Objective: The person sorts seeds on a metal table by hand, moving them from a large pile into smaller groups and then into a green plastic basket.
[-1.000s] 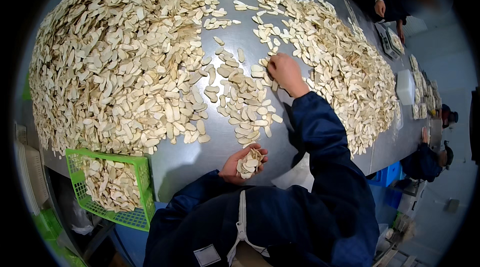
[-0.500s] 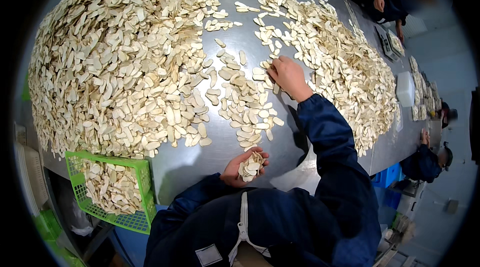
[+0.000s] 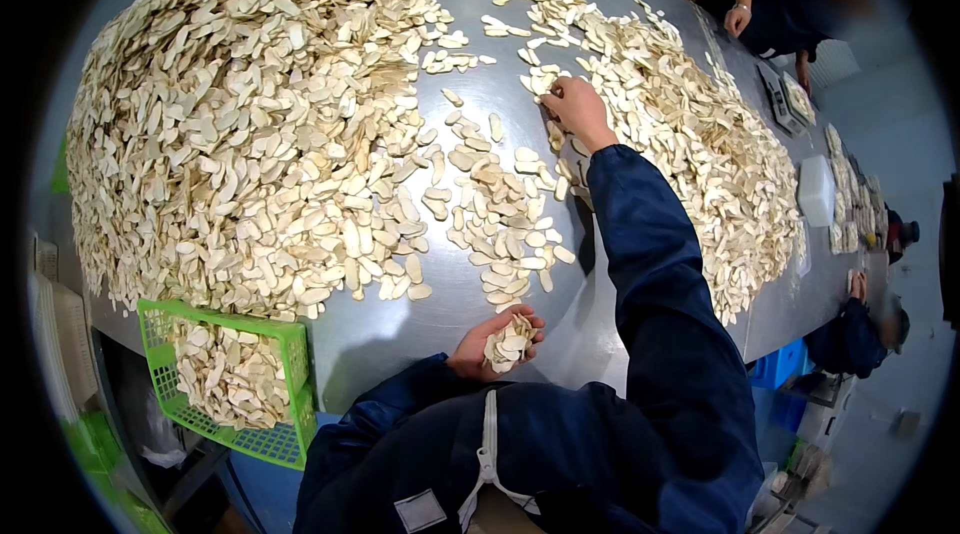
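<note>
Right hand (image 3: 581, 112) is moving past the middle cluster (image 3: 497, 199), fingers bent, grip unclear; left hand (image 3: 473, 348) is cupping slices (image 3: 510, 342), ideally loosely.

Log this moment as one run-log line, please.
left hand: cupped around pale slices | right hand: at right pile's left edge, grip unclear | left pile: larger | green basket: slices inside

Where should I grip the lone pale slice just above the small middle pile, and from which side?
Probably pinch the slice by its long edges near mid-length, the right hand coming from above: it lies flat, elongated, with bare table around it.
</note>
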`<act>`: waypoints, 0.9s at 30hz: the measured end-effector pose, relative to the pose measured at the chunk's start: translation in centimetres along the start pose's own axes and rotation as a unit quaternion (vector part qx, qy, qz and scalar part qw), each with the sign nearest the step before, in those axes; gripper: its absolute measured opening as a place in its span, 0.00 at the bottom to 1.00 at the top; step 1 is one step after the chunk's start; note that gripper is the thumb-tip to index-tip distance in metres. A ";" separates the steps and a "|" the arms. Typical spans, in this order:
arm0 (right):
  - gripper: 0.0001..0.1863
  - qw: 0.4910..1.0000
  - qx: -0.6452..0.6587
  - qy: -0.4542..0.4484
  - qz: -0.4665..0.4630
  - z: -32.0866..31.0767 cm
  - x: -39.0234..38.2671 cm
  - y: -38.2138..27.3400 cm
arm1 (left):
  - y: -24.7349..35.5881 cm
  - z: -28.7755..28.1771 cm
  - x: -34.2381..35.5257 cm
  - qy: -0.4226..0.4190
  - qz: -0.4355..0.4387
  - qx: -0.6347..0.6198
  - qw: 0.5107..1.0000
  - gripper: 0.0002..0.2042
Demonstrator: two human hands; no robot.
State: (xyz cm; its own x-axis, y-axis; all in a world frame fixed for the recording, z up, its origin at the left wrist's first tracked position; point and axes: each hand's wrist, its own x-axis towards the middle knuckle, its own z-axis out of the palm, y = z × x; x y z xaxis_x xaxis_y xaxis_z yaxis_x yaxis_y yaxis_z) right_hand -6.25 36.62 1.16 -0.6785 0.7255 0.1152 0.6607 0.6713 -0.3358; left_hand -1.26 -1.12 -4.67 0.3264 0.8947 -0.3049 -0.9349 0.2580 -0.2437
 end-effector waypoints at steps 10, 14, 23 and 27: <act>0.14 0.980 -0.178 0.081 0.038 -3.5 -0.8 7.7 | -0.6 0.5 -0.4 -0.063 0.002 0.069 0.996 0.14; 0.16 0.993 0.097 -0.040 -0.052 -3.9 -6.2 2.6 | -0.6 0.2 -0.3 -0.080 0.016 0.103 0.991 0.15; 0.25 0.955 0.143 -0.115 -0.233 -0.1 -14.5 -6.6 | -0.2 1.2 -0.7 -0.036 -0.004 0.121 0.992 0.13; 0.17 0.973 0.211 -0.053 -0.076 -0.4 -12.5 -0.7 | -0.2 0.9 -0.3 -0.048 -0.028 0.081 0.995 0.12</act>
State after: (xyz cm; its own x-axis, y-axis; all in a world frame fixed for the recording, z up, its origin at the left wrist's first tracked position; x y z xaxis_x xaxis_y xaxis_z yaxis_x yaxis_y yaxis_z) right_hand 1.84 27.15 0.34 -0.8028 0.5871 0.1041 0.3737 0.6315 -0.6793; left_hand -1.35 -1.13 -3.68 0.3713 0.9060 -0.2034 -0.9283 0.3573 -0.1029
